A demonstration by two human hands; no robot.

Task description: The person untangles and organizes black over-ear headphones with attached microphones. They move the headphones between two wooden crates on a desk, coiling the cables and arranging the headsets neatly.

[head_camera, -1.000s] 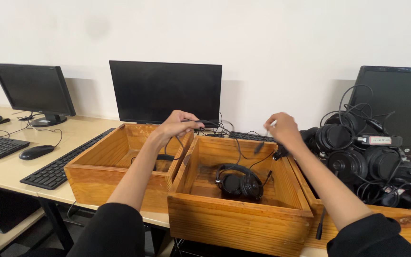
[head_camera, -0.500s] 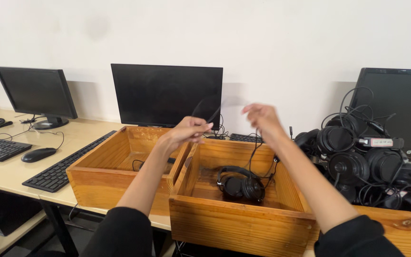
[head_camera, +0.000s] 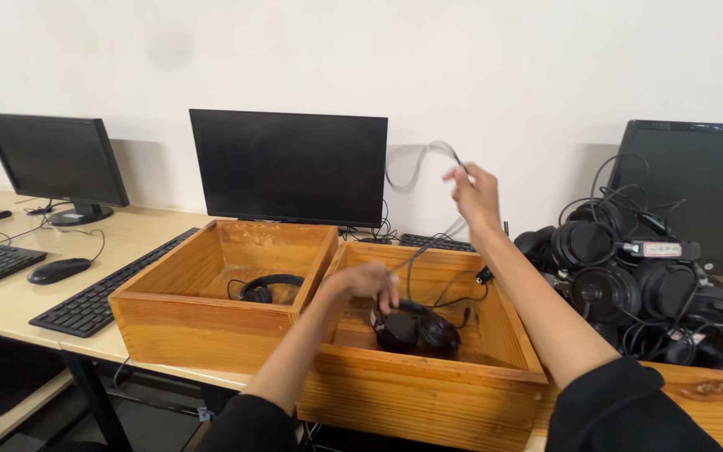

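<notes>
My left hand (head_camera: 366, 281) reaches down into the middle wooden box (head_camera: 420, 381), its fingers curled over the band of the black headphones (head_camera: 420, 330) lying inside. Above the box's back edge, my right hand (head_camera: 474, 189) is raised and pinches the headphones' black cable (head_camera: 416, 161), which loops up blurred beside it and trails down toward the box. A second wooden box (head_camera: 202, 322) stands directly to the left and holds another pair of black headphones (head_camera: 263, 289).
A tangled pile of black headphones (head_camera: 629, 285) fills a third box at the right. Dark monitors (head_camera: 288, 167) (head_camera: 52, 159) (head_camera: 696, 184) line the wall. A keyboard (head_camera: 102, 293) and a mouse (head_camera: 58, 269) lie on the desk at the left.
My left hand has dropped from above the boxes onto the headphones in the middle box. My right hand has lifted higher with the cable.
</notes>
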